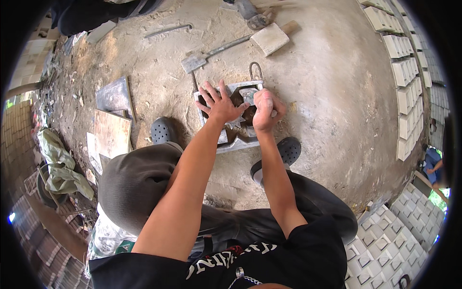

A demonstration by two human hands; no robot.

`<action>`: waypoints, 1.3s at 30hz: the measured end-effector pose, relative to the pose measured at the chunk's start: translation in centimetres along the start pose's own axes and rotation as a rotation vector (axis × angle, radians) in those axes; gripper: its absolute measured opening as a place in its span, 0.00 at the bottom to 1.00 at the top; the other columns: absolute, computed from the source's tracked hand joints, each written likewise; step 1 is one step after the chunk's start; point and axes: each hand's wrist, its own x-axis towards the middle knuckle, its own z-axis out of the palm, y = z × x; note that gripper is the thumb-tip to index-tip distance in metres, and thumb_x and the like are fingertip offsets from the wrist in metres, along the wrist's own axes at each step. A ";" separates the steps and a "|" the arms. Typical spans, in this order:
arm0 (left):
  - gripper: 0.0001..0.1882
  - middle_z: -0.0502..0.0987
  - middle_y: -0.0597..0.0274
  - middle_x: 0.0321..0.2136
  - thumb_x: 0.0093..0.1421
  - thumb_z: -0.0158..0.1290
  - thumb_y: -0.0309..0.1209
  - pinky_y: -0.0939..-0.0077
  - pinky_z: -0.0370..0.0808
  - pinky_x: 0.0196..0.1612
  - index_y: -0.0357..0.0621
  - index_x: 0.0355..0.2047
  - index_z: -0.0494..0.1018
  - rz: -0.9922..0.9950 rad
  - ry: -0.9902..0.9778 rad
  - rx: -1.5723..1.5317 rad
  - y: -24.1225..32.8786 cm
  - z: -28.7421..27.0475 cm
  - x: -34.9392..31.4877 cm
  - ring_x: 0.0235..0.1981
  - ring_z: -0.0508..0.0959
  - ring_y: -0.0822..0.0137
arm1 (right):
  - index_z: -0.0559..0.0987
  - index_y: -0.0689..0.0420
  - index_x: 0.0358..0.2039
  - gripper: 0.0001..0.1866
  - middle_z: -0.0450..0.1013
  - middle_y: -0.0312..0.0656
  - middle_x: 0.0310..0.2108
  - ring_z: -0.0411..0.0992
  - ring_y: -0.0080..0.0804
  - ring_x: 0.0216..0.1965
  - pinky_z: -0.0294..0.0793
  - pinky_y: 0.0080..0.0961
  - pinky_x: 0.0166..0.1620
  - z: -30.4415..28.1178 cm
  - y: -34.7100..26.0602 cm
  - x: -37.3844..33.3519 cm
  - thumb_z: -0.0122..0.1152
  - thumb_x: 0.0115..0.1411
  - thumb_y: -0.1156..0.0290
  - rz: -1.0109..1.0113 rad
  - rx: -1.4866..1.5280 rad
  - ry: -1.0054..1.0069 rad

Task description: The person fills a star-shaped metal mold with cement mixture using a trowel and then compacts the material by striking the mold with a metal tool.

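Observation:
Between my feet on the ground sits a grey metal mould with angular hollows and a star-shaped middle part. A wire loop handle stands up at its far side. My left hand is spread over the mould's left part, its fingers stretched and apart. My right hand is clenched in a fist at the mould's right edge. A small pale end shows by the curled fingers, but what the fist holds is mostly hidden.
Beyond the mould lie a flat-bladed metal tool, a pale square block and a bent rod. Boards lie at left. Rows of pale blocks line the right, with another person beyond. My clogs flank the mould.

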 end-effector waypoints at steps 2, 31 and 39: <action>0.66 0.22 0.37 0.66 0.43 0.52 0.71 0.27 0.24 0.58 0.52 0.69 0.30 0.015 0.008 0.007 0.4 0.3 0.0 0.66 0.19 0.37 | 0.64 0.63 0.14 0.17 0.59 0.34 0.12 0.57 0.21 0.15 0.53 0.24 0.19 -0.5 2.4 -0.4 0.47 0.58 0.72 0.080 -0.139 -0.025; 0.63 0.23 0.36 0.66 0.44 0.55 0.67 0.25 0.25 0.58 0.52 0.69 0.33 0.040 0.010 0.004 0.0 0.7 0.3 0.66 0.20 0.35 | 0.66 0.63 0.14 0.18 0.58 0.33 0.10 0.55 0.17 0.15 0.52 0.23 0.18 0.9 3.4 2.1 0.48 0.60 0.70 0.150 -0.194 -0.114; 0.63 0.22 0.39 0.67 0.44 0.54 0.67 0.25 0.26 0.58 0.53 0.69 0.33 0.031 0.006 -0.006 0.0 0.6 0.4 0.66 0.20 0.35 | 0.67 0.63 0.15 0.19 0.59 0.33 0.11 0.58 0.18 0.15 0.54 0.23 0.19 1.3 2.3 2.4 0.46 0.62 0.69 0.113 -0.283 -0.169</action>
